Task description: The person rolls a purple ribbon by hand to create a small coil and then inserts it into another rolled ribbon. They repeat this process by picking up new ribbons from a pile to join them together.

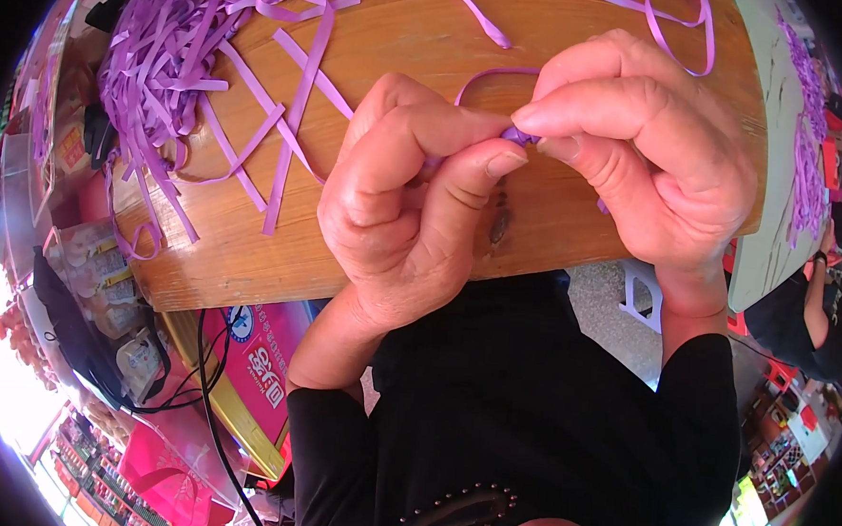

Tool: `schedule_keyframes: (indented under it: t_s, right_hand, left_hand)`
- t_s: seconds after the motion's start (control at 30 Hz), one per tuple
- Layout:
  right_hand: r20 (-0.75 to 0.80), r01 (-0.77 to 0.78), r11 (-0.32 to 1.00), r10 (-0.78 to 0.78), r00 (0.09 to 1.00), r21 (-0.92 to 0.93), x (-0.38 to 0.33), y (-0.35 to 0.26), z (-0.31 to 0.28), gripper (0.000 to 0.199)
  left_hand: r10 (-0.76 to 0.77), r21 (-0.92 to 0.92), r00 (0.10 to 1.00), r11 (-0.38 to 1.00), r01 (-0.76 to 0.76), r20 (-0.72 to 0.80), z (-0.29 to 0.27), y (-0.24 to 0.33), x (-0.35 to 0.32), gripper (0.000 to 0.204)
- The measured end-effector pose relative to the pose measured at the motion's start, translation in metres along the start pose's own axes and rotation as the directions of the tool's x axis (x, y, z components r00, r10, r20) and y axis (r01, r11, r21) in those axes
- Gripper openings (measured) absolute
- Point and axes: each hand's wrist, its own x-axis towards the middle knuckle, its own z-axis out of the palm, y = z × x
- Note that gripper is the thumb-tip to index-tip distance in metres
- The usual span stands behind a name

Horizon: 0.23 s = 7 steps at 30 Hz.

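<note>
Above the wooden table my left hand [401, 181] and my right hand [660, 147] meet, fingertips nearly touching. Between them is a small bunched or knotted bit of purple ribbon [518, 137]. My left thumb and forefinger pinch it from one side. On the other side, my right thumb and forefinger grip it too. A thin loop of the same ribbon arcs up behind the fingers; the rest of the strip is mostly hidden by my hands. At the table's far left lies a heap of purple ribbons [169, 69], its loose ends spreading toward my left hand.
The wooden table [278, 270] has its near edge just before my body. More ribbon [707, 40] lies at the far right. Beyond, a pale table [759, 257] bears another purple pile, with a person [809, 312] beside it. Below left are a pink box [264, 360] and black cables.
</note>
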Motion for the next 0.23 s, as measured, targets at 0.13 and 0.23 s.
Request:
schedule_keyframes:
  t_s: [0.13,0.23]
  right_hand:
    - [-0.015,0.020,0.999,-0.021,1.000,-0.044,-0.0049,-0.0002,0.0040,0.011]
    - [0.000,0.032,0.999,-0.032,0.999,-0.024,-0.0092,0.0034,0.0065,0.014]
  left_hand:
    - [0.026,0.174,0.998,0.984,-0.036,0.060,-0.0017,0.0060,-0.0020,0.009]
    - [0.157,0.391,0.986,0.905,-0.169,0.062,-0.0004,0.0073,0.0004,0.014]
